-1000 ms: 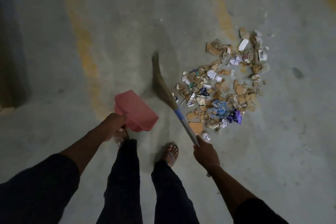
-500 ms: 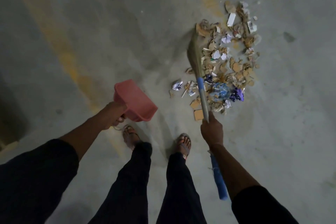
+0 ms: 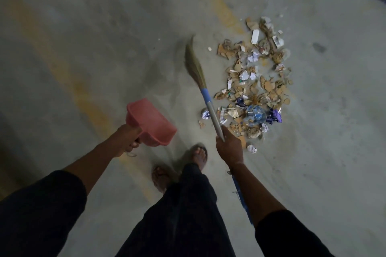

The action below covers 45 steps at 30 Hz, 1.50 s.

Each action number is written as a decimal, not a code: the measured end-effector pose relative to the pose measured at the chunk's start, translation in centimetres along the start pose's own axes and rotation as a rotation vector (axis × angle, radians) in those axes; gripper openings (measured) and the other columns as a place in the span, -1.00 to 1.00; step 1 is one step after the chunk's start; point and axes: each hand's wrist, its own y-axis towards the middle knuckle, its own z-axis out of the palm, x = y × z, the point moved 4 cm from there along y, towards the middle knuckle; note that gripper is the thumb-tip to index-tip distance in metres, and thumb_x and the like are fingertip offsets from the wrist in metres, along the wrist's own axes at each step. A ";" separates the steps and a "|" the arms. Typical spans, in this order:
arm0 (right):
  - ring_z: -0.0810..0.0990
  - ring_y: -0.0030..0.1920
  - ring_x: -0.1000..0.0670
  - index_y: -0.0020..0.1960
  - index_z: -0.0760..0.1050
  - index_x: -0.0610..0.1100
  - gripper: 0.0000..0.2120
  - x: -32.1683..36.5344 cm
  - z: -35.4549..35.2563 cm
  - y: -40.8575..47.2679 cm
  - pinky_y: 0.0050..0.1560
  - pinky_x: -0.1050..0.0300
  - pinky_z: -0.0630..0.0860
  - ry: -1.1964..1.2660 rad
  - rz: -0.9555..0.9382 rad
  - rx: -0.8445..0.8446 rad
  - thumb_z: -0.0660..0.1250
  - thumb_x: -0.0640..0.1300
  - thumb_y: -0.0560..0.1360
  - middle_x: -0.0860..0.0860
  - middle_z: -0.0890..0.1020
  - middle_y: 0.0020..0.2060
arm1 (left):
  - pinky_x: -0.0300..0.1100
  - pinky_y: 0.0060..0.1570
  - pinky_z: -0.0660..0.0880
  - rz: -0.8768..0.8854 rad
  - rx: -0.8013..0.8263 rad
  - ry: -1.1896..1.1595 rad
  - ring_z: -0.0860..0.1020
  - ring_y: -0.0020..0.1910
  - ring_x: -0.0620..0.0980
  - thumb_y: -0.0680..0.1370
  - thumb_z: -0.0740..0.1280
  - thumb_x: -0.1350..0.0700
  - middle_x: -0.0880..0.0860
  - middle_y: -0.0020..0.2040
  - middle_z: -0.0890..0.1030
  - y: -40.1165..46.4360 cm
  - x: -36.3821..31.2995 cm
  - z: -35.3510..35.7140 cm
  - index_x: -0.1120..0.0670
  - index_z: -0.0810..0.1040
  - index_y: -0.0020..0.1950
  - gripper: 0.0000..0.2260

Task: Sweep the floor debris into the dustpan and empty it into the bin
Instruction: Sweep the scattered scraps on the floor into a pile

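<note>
Gripping the broom shaft, the right hand points its long axis toward 11 o'clock, with the debris at 1 o'clock beside it and the left hand holding the dustpan at 9 o'clock.

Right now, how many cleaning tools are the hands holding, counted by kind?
Pink dustpan: 1, in the left hand
Broom: 1, in the right hand
Total: 2

Dim garage-like space: bare concrete floor, faded yellow painted lines.
</note>
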 end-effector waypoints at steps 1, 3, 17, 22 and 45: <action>0.63 -0.15 -0.14 0.43 0.46 0.06 -0.58 0.8 0.4 0.7 -0.13 0.08 0.53 0.007 -0.001 0.004 0.30 -0.05 0.57 -0.14 0.69 -0.05 | -0.31 -0.46 0.10 -0.003 -0.003 0.003 0.27 -0.51 -0.03 0.59 0.26 0.15 0.19 -0.29 0.47 0.3 -0.4 -0.4 0.23 0.47 -0.15 -0.82; 0.66 -0.12 -0.18 0.42 0.47 0.07 -0.57 2.3 1.3 2.4 -0.11 0.04 0.57 0.044 0.010 0.019 0.30 -0.05 0.55 -0.14 0.69 -0.08 | -0.31 -0.45 0.10 -0.008 -0.010 0.024 0.27 -0.50 -0.03 0.59 0.26 0.15 0.20 -0.28 0.48 1.1 -1.0 -1.0 0.24 0.48 -0.14 -0.82; 0.59 -0.34 -0.08 0.15 0.57 -0.23 -0.71 10.3 1.3 19.5 -0.38 0.16 0.46 0.180 0.398 0.079 0.20 -0.13 0.54 -0.14 0.63 -0.14 | -0.38 -0.52 0.16 0.035 0.013 0.035 0.30 -0.54 -0.05 0.64 0.30 0.05 0.17 -0.30 0.51 9.0 -13.6 -5.1 0.23 0.49 -0.13 -0.73; 0.61 0.11 -0.26 0.21 0.55 -0.29 -0.68 11.1 -1.8 21.0 -0.02 0.07 0.46 0.331 0.511 -0.032 0.22 -0.15 0.56 -0.24 0.65 0.11 | -0.41 -0.57 0.14 0.053 0.029 0.062 0.30 -0.62 -0.12 0.66 0.28 0.04 0.15 -0.33 0.48 9.6 -19.4 -3.5 0.22 0.48 -0.12 -0.73; 0.64 -0.23 -0.09 0.46 0.44 0.06 -0.53 9.8 -2.9 15.0 -0.17 -0.05 0.66 0.472 0.444 -0.021 0.26 -0.02 0.54 -0.14 0.69 -0.07 | -0.39 -0.53 0.13 0.120 0.180 0.476 0.28 -0.60 -0.09 0.61 0.28 0.03 0.17 -0.31 0.49 14.9 -34.8 6.8 0.22 0.50 -0.15 -0.73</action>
